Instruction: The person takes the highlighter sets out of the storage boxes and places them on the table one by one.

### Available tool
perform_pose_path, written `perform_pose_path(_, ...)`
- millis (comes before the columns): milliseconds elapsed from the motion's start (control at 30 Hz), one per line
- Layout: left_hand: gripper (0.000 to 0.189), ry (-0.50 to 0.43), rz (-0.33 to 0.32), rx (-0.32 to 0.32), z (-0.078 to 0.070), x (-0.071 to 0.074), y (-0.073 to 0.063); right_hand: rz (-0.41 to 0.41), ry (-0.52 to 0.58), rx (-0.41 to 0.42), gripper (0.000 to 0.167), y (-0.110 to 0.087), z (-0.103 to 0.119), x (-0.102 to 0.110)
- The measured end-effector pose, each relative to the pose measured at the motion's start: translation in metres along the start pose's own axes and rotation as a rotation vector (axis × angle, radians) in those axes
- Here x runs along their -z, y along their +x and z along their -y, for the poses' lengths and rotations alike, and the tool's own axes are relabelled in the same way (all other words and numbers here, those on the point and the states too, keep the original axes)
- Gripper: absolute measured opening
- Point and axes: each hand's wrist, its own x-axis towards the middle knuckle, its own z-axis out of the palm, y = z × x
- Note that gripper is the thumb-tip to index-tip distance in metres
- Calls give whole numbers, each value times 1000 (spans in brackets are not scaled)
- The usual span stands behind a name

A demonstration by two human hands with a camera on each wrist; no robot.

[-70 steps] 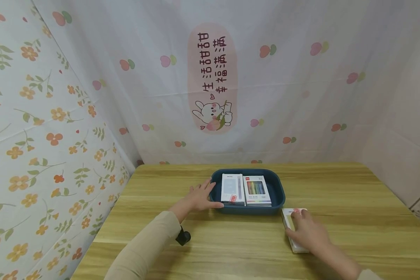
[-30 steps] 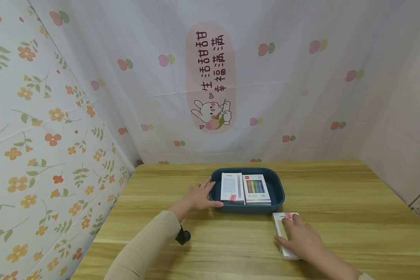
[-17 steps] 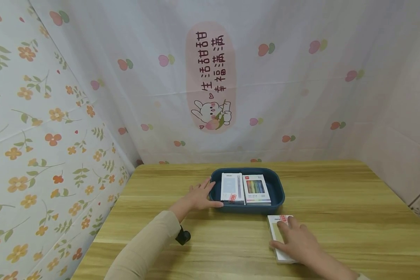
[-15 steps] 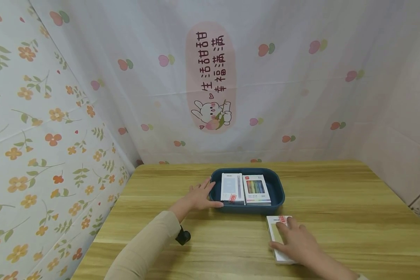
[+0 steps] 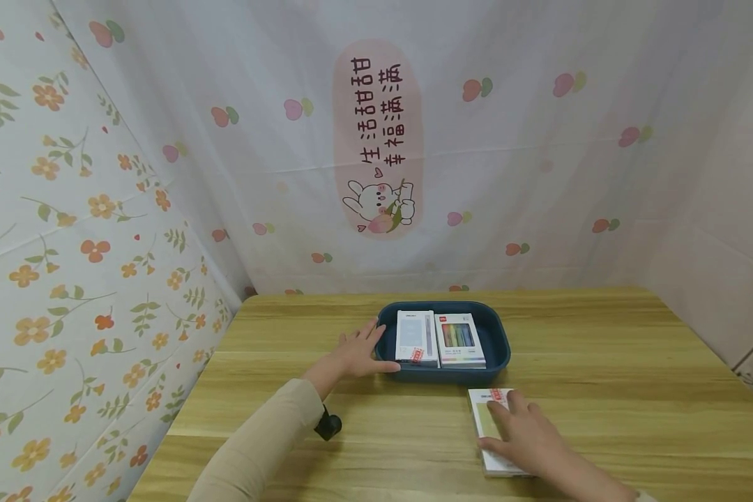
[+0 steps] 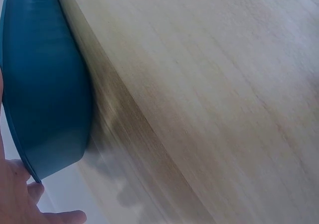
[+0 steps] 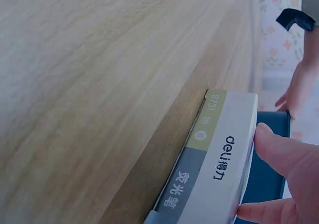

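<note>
Your right hand [image 5: 530, 436], lower right of the head frame, is grasping the white box [image 5: 484, 423]: thumb at its left edge, fingertips over the top face and reaching past its right edge. That box sits level and face-up in the lower part of the frame, right of centre, just below the blue tray [image 5: 443, 376] and apart from it; yellow-green panel, red sticker at its far end, "deli" readable on the side in the right wrist view. Your left hand [image 5: 358, 352], left of centre, is unclenched, fingers spread; it touches the tray's left end, thumb along the front wall. The tray stands mid-frame on the wood-grain table [image 5: 590, 348] with two boxes lying side by side inside: at left a pale-blue-panelled box [image 5: 414, 335] with a red sticker, at right a rainbow-panelled box [image 5: 459, 336]. A small black object [image 5: 329, 424] shows under your left wrist, beside the beige sleeve [image 5: 257, 436]. A printed white curtain [image 5: 496, 174] fills the upper frame.
</note>
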Motion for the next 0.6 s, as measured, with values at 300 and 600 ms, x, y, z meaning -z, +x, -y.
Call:
perform_pose_path(300,100,0,2,1,0,0,-2,6,18,19,69,2,8,-3)
perform_pose_path(600,101,-8,3,1,1,-1,-1,18,2,6,74,5,15,-8)
